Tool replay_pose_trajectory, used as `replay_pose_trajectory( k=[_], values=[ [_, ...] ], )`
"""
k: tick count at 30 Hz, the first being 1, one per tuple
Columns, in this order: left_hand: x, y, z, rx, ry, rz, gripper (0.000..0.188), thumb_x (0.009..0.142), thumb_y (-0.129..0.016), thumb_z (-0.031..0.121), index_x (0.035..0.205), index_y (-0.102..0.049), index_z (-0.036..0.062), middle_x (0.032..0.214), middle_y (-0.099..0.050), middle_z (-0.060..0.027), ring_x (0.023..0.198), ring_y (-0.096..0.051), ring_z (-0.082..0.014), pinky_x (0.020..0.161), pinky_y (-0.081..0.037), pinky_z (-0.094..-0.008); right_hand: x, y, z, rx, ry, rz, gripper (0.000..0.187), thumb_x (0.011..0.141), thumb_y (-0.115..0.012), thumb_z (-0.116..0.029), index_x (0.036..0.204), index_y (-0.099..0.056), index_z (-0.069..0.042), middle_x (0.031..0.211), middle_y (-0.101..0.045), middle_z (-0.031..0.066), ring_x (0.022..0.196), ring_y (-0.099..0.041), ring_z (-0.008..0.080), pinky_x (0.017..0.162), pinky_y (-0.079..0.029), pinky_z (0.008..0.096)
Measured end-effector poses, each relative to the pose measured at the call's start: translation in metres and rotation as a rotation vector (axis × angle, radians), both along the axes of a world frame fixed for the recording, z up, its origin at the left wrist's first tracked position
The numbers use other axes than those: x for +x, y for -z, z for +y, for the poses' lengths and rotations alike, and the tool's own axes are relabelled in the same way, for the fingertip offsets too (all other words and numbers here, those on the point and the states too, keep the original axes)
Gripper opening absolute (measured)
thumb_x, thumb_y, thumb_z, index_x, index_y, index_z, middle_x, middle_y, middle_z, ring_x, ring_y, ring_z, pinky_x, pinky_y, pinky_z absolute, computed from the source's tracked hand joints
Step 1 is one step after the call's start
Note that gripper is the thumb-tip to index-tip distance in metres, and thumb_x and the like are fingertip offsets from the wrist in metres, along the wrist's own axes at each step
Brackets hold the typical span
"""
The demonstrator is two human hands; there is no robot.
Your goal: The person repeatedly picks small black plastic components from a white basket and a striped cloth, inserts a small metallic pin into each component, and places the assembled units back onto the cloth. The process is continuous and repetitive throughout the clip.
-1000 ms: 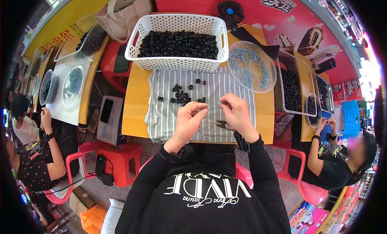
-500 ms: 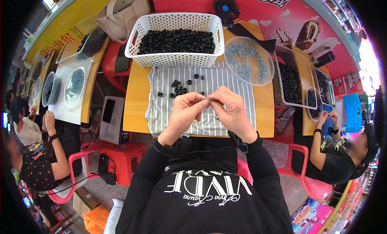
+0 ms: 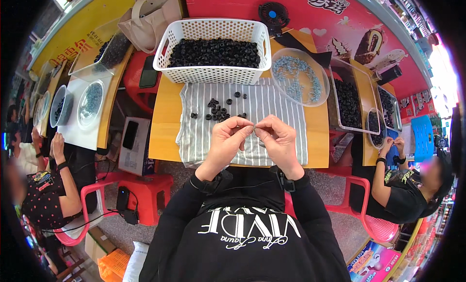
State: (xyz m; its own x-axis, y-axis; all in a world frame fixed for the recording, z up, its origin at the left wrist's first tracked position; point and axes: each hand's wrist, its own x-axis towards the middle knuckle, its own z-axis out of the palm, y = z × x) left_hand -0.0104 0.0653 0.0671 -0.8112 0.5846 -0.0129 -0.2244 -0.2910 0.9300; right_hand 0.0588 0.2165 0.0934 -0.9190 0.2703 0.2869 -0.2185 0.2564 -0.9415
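Above the near part of a grey-and-white striped cloth [image 3: 286, 155], my left hand [image 3: 227, 140] and my right hand [image 3: 279, 142] meet at the fingertips. Each one pinches thumb against forefinger around a tiny piece, too small and covered to name. Just beyond my left hand, several small black ring-shaped parts [image 3: 213, 109] lie loose on the cloth. A white perforated basket [image 3: 208, 75] behind them holds a heap of black parts [image 3: 213, 52] of the same look. To its right is a round clear tray [image 3: 310, 101] with small light-blue pieces [image 3: 296, 75] spread in it.
A small black fan [image 3: 273, 15] stands behind the basket. Clear bins of black parts [image 3: 348, 102] sit on the table at right. Co-workers sit on both sides, one hand pair [image 3: 57, 146] at left, another [image 3: 394, 145] at right. A red stool [image 3: 153, 199] stands at lower left.
My hands have shifted slightly down and right in the picture, the fingertips still together. The view has tilted a little; the parts on the cloth lie as before.
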Motion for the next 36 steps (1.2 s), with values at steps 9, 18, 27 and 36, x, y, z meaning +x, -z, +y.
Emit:
replay_pose_trajectory(
  k=[9, 18, 27, 36],
  values=[
    [-0.005, 0.009, 0.001, 0.029, 0.020, -0.104, 0.012, 0.098, -0.064, 0.012, 0.093, -0.067, 0.0016, 0.077, -0.066, -0.0010, 0.052, -0.050, -0.0029, 0.046, -0.037, -0.0195, -0.001, -0.003, 0.004, 0.093, -0.004, 0.131, 0.014, 0.081, -0.066, 0.013, 0.087, -0.064, 0.000, 0.081, -0.062, 0.0055, 0.074, -0.060, 0.0122, 0.064, -0.049, 0.0255],
    [-0.020, 0.025, 0.015, -0.259, -0.051, 0.053, 0.017, 0.096, -0.065, 0.009, 0.107, -0.069, -0.0027, 0.081, -0.066, -0.0003, 0.062, -0.054, -0.0036, 0.053, -0.043, -0.0210, 0.005, 0.020, 0.036, 0.091, 0.177, -0.133, 0.008, 0.083, -0.064, 0.009, 0.088, -0.064, 0.003, 0.079, -0.060, 0.0041, 0.069, -0.058, 0.0092, 0.063, -0.047, 0.0246],
    [-0.019, 0.022, -0.028, -0.137, 0.036, -0.095, 0.025, 0.088, -0.058, -0.003, 0.111, -0.069, -0.0011, 0.091, -0.069, -0.0034, 0.081, -0.061, -0.0093, 0.069, -0.047, -0.0232, 0.022, 0.034, 0.042, 0.026, 0.158, -0.197, 0.005, 0.086, -0.065, 0.007, 0.089, -0.065, 0.003, 0.080, -0.061, 0.0015, 0.071, -0.058, 0.0054, 0.062, -0.046, 0.0221],
    [0.013, 0.024, -0.021, -0.841, -0.037, 0.676, 0.018, 0.080, -0.075, 0.015, 0.089, -0.069, 0.0007, 0.079, -0.066, -0.0113, 0.068, -0.064, -0.0222, 0.062, -0.049, -0.0358, 0.047, 0.058, 0.038, -0.128, 0.210, -0.249, 0.002, 0.088, -0.067, 0.004, 0.089, -0.067, 0.002, 0.077, -0.063, -0.0011, 0.071, -0.058, 0.0036, 0.063, -0.047, 0.0220]
  ],
)
